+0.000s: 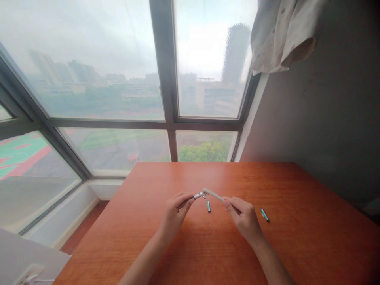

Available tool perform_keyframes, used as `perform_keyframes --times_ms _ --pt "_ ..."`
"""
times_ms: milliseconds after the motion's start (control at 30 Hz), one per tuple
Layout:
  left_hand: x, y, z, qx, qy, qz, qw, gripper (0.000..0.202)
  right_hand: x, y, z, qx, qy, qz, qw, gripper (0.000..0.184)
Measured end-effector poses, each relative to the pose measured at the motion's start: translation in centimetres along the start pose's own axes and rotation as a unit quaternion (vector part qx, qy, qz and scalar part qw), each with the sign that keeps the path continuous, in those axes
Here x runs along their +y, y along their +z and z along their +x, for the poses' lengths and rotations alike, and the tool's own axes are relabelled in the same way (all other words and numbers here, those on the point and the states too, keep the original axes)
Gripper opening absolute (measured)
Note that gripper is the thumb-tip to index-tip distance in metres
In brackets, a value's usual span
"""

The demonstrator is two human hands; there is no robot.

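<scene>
Both hands are held over a reddish wooden table (225, 253). My right hand (242, 215) is closed around a slim white handle (214, 194) that points up and left. My left hand (175, 209) pinches a small silver metal piece (199, 195) at the tip of that handle. Two small teal-and-silver pieces lie on the table: one (208, 206) just below the handle between my hands, the other (265, 215) to the right of my right hand.
A large window (166, 99) with dark frames stands beyond the table's far edge. A grey wall (326, 111) runs along the right, with a pale cloth (282, 35) hanging at the top. A white surface (23, 265) shows at the bottom left.
</scene>
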State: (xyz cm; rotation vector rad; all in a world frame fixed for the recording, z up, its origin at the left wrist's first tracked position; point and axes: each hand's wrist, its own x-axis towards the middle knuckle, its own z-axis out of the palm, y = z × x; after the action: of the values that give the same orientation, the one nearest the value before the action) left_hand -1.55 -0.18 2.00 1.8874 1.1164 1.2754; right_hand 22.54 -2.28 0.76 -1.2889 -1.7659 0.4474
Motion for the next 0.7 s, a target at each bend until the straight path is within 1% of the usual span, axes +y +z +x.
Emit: perform_keyframes --times_ms 233,433,700 --pt "-0.07 0.04 -0.01 0.002 0.001 0.001 1.0 0.018 0.2 0.16 -0.06 0.007 -0.001 0.005 1.0 0.03" --pt "-0.18 0.06 -0.07 0.001 -0.005 -0.004 1.0 0.017 0.31 0.24 -0.05 -0.002 -0.001 0.004 1.0 0.03" --pt "-0.4 -0.03 -0.16 0.003 -0.008 -0.009 1.0 0.016 0.47 0.25 -0.11 0.011 -0.004 -0.005 1.0 0.029"
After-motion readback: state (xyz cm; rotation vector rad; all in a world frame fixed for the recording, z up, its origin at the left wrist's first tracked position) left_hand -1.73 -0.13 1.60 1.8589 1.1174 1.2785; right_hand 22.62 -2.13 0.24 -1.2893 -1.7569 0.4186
